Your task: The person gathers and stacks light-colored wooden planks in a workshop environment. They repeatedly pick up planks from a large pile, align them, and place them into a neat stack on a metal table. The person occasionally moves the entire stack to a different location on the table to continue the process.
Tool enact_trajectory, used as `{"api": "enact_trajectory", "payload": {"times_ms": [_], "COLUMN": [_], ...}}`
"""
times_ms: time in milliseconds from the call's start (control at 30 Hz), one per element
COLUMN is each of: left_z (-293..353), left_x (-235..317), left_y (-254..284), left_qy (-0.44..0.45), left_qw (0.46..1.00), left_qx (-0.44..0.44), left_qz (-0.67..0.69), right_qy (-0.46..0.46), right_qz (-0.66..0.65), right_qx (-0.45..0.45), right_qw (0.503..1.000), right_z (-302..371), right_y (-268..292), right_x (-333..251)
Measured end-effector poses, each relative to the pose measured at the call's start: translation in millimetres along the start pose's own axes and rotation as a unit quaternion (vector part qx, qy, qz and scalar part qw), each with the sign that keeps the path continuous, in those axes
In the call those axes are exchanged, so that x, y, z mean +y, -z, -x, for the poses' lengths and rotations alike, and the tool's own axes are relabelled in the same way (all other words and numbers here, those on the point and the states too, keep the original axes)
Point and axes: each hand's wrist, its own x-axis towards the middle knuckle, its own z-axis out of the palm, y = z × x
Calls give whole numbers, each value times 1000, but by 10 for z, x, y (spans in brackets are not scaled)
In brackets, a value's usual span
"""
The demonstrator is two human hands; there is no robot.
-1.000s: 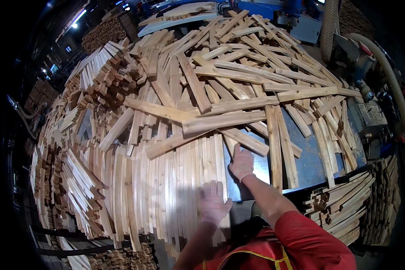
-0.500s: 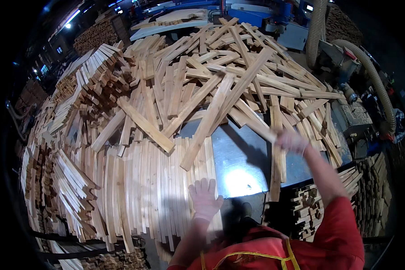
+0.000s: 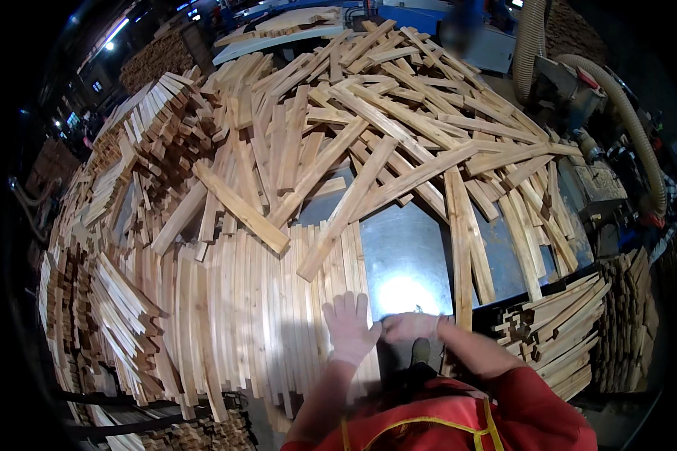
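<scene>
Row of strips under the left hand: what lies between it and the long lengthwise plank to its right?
Brightly lit metal tabletop shows in the head view, with the right hand at its near edge.

White glare on metal tabletop (image 3: pixel 399 237)

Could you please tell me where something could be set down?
The shiny grey metal tabletop shows its widest bare patch between the row of pale wooden strips and two long tan boards; another, smaller, lies right of those boards. The tangled heap of wooden planks is crowded.
</scene>
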Motion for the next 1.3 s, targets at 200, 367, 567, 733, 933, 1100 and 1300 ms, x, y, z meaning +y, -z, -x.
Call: {"api": "enact_trajectory", "payload": {"times_ms": [200,367,567,733,933,1100,1300], "left_z": [-27,-61,-53,-21,56,67,128], "left_x": [98,114,144,93,-89,115,39], "left_y": [87,134,147,25,-286,-8,-201], "left_qy": [-15,-27,-7,5,-49,-26,-44], "left_qw": [996,995,997,997,994,999,995], "left_qx": [85,86,72,69,94,-35,82], "left_qz": [1,39,29,34,31,-5,-28], "right_qy": [113,64,140,-70,-68,-127,-297], "right_qz": [-477,-481,-301,-127,77,288,190], "right_qx": [394,552,535,432,216,597,634], "right_qw": [777,678,777,890,971,738,689], "right_z": [-893,-1614,-815,-37,-357,187,520], "right_y": [1659,2638,2656,960,-182,418,279], "right_x": [731,455,252,302,401,739,1154]}}
